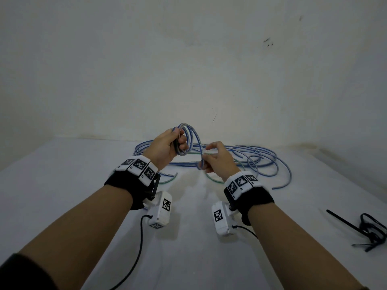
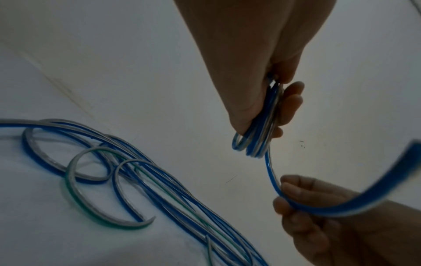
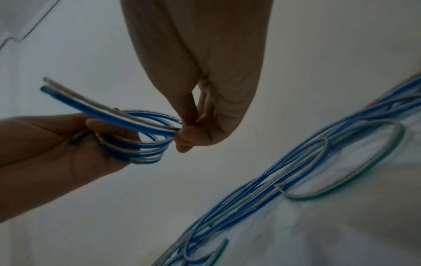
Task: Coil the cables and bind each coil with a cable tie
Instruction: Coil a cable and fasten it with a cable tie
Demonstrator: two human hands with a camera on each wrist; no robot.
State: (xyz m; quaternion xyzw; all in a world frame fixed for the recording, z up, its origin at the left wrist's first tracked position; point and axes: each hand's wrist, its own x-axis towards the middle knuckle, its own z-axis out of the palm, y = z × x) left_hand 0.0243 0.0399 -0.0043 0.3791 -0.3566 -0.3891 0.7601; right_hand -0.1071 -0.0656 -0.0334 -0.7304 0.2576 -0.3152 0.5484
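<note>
Left hand (image 1: 167,146) is curled around a small coil (image 1: 185,141) of blue-and-grey cable, a few turns stacked, held up off the white tabletop (image 1: 62,185) near its far edge. Right hand (image 1: 215,158) pinches the running length of the same cable (image 2: 318,207) between thumb and fingertips, just beside the coil, feeding the next turn. In the right wrist view a free cable end (image 3: 49,84) sticks out past the left palm.

The rest of the cables, a loose pile (image 1: 240,159), lies behind the hands along the far edge, blue strands mixed with at least one green-edged one (image 1: 211,180). Black cable ties (image 1: 368,229) sit at the right edge, well apart from the hands, untouched.

Judgement: mid-coil on the first cable, binding not started.

To do this step well:
- Lay each new turn the same diameter as the ones held, flat against them, so the stack doesn't splay.
- Let the cable slide through the right pinch rather than dragging; a hard pull will likely haul the whole pile, since strands cross each other.
- Roll the cable slightly per turn so twist doesn't build up and spring the coil open.
- Keep the left grip on one spot of the ring; that's where the tie should go.
- Watch for the green-edged strand riding along with the blue one.
</note>
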